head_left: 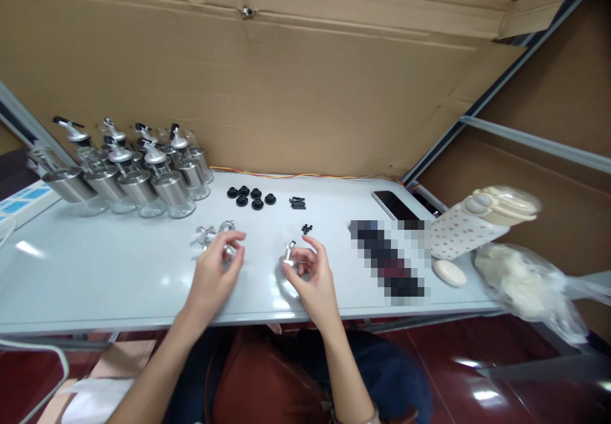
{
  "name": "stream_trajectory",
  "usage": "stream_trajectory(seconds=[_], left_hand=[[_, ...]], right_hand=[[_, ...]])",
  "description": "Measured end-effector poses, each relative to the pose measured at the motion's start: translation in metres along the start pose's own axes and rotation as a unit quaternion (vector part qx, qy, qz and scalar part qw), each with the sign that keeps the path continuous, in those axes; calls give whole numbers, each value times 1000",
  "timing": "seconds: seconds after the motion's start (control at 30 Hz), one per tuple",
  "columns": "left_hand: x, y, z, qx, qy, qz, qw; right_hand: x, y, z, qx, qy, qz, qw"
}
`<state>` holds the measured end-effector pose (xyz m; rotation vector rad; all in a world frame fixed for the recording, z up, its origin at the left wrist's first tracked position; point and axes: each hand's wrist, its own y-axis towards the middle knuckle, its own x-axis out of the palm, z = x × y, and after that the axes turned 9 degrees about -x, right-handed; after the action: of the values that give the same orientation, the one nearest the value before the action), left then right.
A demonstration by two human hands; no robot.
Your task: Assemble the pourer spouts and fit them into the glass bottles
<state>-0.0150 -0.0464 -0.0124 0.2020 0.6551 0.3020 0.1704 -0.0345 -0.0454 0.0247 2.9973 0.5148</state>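
A small metal spout (289, 253) is pinched in the right hand (312, 277) just above the desk (95, 277); another metal piece (228, 250) is gripped by the left hand (217, 274); an assembly step appears underway; a black stopper (258, 204), lying beyond, would probably be needed next.

Pixelated patch (390, 257) beside phone (394, 204)
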Motion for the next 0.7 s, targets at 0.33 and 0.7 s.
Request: stream_trajectory(seconds=[0.33, 0.7], left_hand=[[-8, 104, 6, 30, 276, -107, 955], [40, 141, 13, 94, 320, -168, 928]], right_hand=[[-2, -1, 3, -6, -27, -12, 1000], [0, -1, 0, 3, 7, 6, 1000]])
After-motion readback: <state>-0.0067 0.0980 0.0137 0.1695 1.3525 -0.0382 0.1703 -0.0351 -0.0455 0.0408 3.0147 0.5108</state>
